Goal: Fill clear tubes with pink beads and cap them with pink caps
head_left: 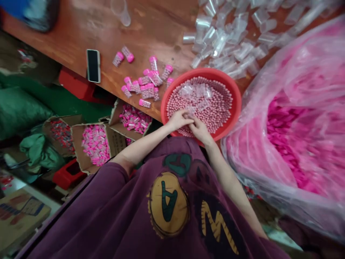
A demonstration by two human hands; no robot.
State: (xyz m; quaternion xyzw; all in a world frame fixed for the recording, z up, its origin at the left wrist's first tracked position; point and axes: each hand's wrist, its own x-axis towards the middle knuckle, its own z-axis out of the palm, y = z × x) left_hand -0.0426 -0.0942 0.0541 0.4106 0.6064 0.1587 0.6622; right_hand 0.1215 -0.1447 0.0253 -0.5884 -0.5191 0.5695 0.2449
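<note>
A red basin full of small pink beads sits at the table edge in front of me. Several clear plastic tubes lie on the beads. Over the basin's near side, my left hand is closed with its fingertips at a clear tube, partly hidden. My right hand meets it there, fingers bent and closed; what they grip is hidden. Left of the basin lie several bead-filled tubes with pink caps.
Loose clear tubes are heaped behind the basin. A large plastic bag of pink pieces stands at right. A phone lies at the table's left edge. Cardboard boxes of filled tubes stand below, near a red stool.
</note>
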